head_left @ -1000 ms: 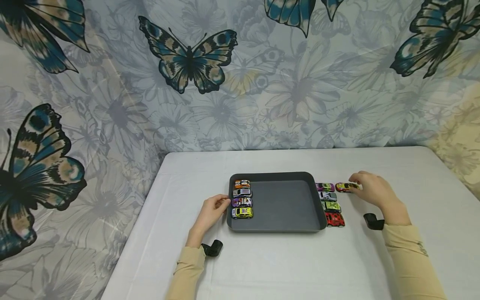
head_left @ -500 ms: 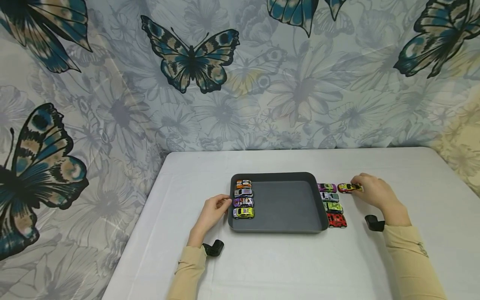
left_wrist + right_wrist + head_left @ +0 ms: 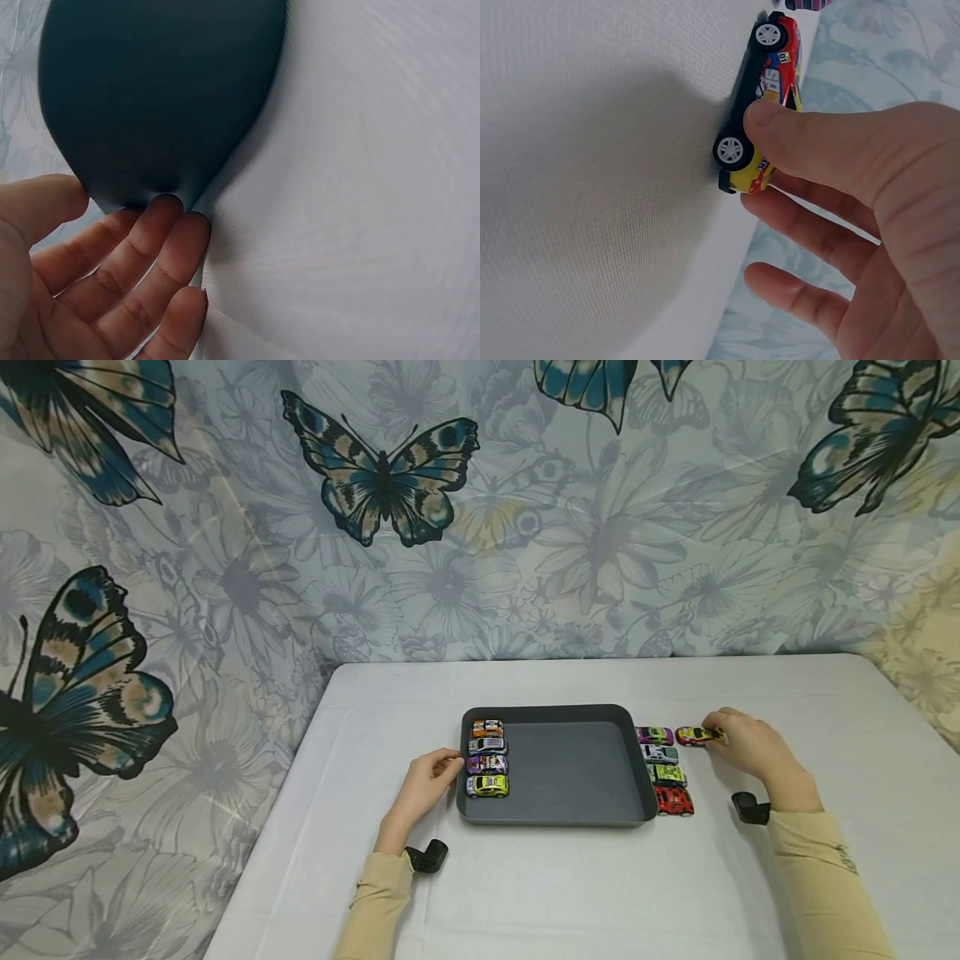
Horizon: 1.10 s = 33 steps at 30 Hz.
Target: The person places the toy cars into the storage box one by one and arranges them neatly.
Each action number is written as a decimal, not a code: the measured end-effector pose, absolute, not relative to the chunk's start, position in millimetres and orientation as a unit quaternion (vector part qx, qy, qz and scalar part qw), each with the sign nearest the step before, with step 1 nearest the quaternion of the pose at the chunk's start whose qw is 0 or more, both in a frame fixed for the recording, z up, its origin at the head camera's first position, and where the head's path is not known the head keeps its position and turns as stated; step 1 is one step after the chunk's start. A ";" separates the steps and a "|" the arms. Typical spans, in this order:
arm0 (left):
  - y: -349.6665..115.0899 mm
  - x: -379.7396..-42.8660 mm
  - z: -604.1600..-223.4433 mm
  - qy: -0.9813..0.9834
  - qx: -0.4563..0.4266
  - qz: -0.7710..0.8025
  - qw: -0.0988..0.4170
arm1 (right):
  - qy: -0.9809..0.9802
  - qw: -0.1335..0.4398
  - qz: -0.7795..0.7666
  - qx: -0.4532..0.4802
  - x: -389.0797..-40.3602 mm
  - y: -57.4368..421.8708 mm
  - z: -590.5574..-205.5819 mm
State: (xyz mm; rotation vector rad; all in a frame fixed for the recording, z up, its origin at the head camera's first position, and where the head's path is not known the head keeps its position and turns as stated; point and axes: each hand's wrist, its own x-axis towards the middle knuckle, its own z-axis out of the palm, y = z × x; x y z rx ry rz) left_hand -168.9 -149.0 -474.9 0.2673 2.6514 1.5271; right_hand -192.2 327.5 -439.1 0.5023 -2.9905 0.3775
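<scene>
My right hand (image 3: pixel 750 745) pinches a red-and-yellow toy car (image 3: pixel 780 71) between thumb and fingers, its wheels at the white tabletop. At the left edge of a dark grey baking tray (image 3: pixel 562 768), my left hand (image 3: pixel 423 785) holds the rim; in the left wrist view its thumb is at the edge and its fingertips press the dark outer side. Inside the tray, along its left side, stands a column of toy cars: orange (image 3: pixel 487 727), silver-black (image 3: pixel 487 746), purple (image 3: pixel 487 764) and yellow-green (image 3: pixel 487 786).
Along the tray's right side, outside it, is another column of toy cars: purple-green (image 3: pixel 654 736), silver-blue (image 3: pixel 660 754), lime green (image 3: pixel 666 775) and red (image 3: pixel 673 801). A white cloth (image 3: pixel 570 893) covers the table. A butterfly-print fabric (image 3: pixel 600 552) hangs behind it.
The view has shifted slightly. My right hand has settled a little lower on the red-and-yellow toy car. The left hand, tray and other cars stay in place.
</scene>
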 end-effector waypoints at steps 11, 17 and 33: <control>-149.0 -167.3 -473.2 0.863 0.089 0.496 0.034 | -0.975 0.064 0.115 0.178 -193.2 329.6 -442.6; -149.0 -167.9 -473.8 0.863 0.087 0.496 0.034 | -0.978 0.065 0.101 0.171 -192.3 329.7 -440.6; -148.9 -169.0 -473.7 0.863 0.082 0.497 0.042 | -0.968 0.140 0.071 0.196 -178.0 299.6 -398.2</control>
